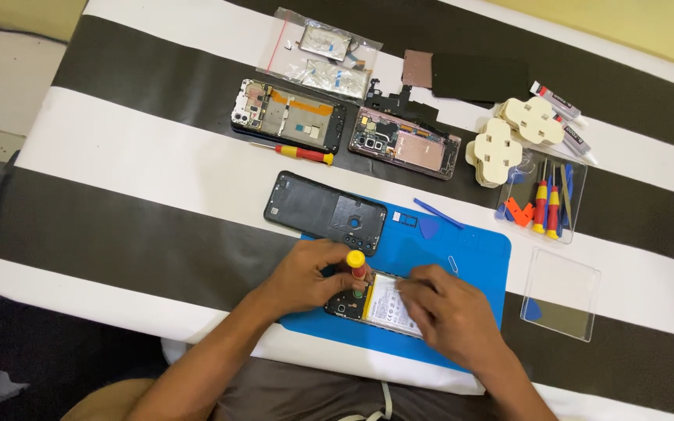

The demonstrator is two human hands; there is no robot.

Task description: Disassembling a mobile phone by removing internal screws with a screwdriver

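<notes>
Opened smartphone (380, 306) lies on the blue work mat (473, 261), just beside the table's near edge, with its battery exposed. Its black back cover (325, 212) is already off and rests at the mat's upper left corner.

Left hand (306, 274): fingers closed around a red-and-yellow precision screwdriver (357, 269), held upright with its tip on the phone's upper section. Right hand (450, 312): fingers curled loosely, fingertips pressing on the battery area to steady the phone; it grips nothing.

Status, as judged: cover removal is done; screw work on the internal frame is in hand. The battery remains seated. No loosened screws can be made out.

Two further disassembled phones (349, 129) lie well apart, beyond the mat.
</notes>
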